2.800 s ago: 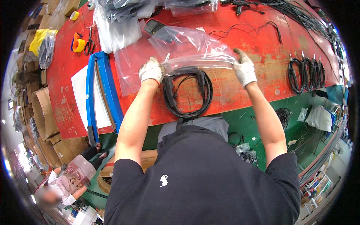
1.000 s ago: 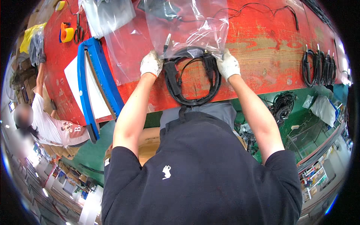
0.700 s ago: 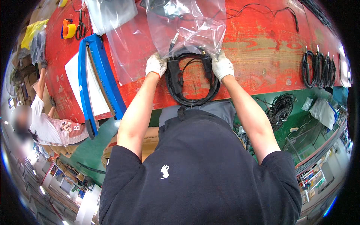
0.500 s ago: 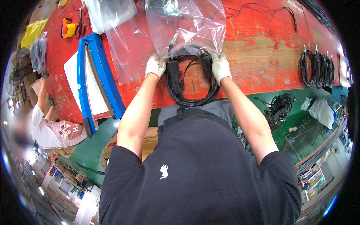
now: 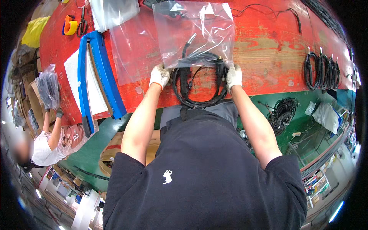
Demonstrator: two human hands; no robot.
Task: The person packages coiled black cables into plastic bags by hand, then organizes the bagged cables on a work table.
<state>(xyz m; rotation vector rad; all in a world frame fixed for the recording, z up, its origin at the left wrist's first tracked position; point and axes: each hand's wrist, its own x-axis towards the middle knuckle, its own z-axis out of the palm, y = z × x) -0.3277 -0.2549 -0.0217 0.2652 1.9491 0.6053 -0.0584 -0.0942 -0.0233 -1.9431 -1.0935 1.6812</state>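
A coiled black welding torch cable (image 5: pixel 199 104) lies at the red table's near edge, its bent metal-tipped neck pointing away from me. The far part of the coil sits inside a clear plastic bag (image 5: pixel 214 27); the near loop and the lower handle stick out of the bag's mouth. White-gloved, my left hand (image 5: pixel 160 75) is closed on the left corner of the bag's mouth, beside the coil. Opposite it, my right hand (image 5: pixel 234 76), also gloved, grips the right corner, close against the coil. Some fingertips of both hands are hidden behind the plastic.
Left of me lie a blue paper cutter (image 5: pixel 103 73), more clear bags (image 5: pixel 115 15), scissors (image 5: pixel 82 27) and an orange tape dispenser (image 5: pixel 70 27). Several coiled cables (image 5: pixel 322 71) stand at the right. A co-worker (image 5: pixel 51 147) handles a bagged bundle at the far left.
The bag's mouth has come toward me over more of the coil, both hands moving slightly nearer with it. The co-worker's hands have moved nearer, now at a bagged bundle.
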